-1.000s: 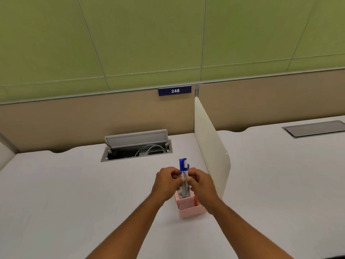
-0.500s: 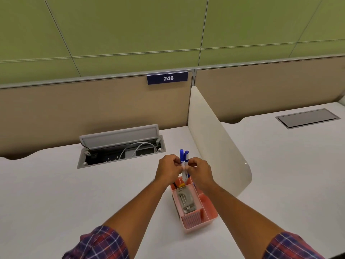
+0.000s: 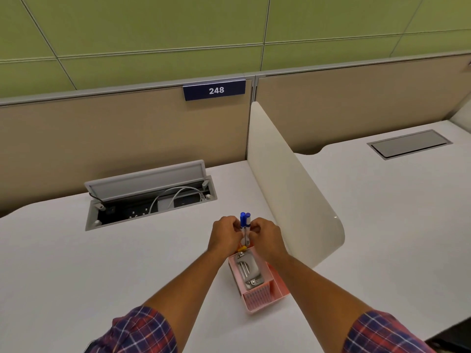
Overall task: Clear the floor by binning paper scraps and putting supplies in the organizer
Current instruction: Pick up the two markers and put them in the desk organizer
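A pink desk organizer [image 3: 257,298] stands on the white desk [image 3: 102,263], just left of a cream divider. A grey metal stapler [image 3: 248,271] lies in its middle compartment. Two blue-capped pens [image 3: 245,222] stand upright at the organizer's far end. My left hand [image 3: 224,236] and my right hand [image 3: 265,236] pinch the pens from either side, fingers closed around the barrels. A small yellow-orange item [image 3: 241,248] shows just under my left hand. The far compartment is hidden behind my hands.
A cream rounded divider [image 3: 288,189] rises right of the organizer. An open cable hatch [image 3: 150,197] with white wires sits at the back left. A closed hatch [image 3: 409,143] is on the neighbouring desk. A beige partition with a "248" sign [image 3: 215,90] backs the desk.
The view has tilted down and nearer, so the organizer's inside and my plaid sleeves show. My hands stay closed on the pens at the organizer's far end.
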`<state>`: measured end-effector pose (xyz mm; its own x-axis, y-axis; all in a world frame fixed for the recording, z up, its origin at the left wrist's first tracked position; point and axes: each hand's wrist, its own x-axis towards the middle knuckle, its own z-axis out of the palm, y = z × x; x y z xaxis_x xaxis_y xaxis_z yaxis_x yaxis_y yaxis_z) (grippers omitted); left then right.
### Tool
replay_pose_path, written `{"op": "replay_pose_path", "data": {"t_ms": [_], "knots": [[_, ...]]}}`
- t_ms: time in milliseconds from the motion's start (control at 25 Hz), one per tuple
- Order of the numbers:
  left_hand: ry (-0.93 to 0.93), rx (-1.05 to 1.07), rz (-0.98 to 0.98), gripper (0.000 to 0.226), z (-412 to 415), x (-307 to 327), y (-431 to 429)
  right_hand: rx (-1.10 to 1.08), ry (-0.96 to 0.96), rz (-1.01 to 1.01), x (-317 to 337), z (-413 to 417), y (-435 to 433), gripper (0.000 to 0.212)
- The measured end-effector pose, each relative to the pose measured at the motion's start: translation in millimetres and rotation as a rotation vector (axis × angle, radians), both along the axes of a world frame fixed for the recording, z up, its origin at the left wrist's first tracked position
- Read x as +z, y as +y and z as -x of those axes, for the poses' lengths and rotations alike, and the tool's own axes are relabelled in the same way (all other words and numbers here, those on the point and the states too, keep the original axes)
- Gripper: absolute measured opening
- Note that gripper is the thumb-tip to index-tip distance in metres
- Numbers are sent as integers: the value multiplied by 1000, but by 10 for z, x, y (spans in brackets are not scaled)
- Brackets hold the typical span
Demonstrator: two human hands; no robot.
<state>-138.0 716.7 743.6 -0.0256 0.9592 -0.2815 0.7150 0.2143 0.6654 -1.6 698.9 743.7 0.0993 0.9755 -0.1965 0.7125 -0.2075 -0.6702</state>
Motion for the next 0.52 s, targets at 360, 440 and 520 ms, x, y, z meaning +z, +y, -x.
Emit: {"op": "replay_pose_path", "data": {"t_ms": [360, 440, 520], "knots": [[2, -11, 22, 23, 13, -31, -42, 0, -2, 13, -66, 87, -86, 14], [0, -8, 23, 27, 19, -13, -70, -2, -7, 13, -58, 73, -118, 13], [-2, -7, 18, 27, 8, 25, -113, -9, 0, 15, -47, 39, -156, 8]]}}
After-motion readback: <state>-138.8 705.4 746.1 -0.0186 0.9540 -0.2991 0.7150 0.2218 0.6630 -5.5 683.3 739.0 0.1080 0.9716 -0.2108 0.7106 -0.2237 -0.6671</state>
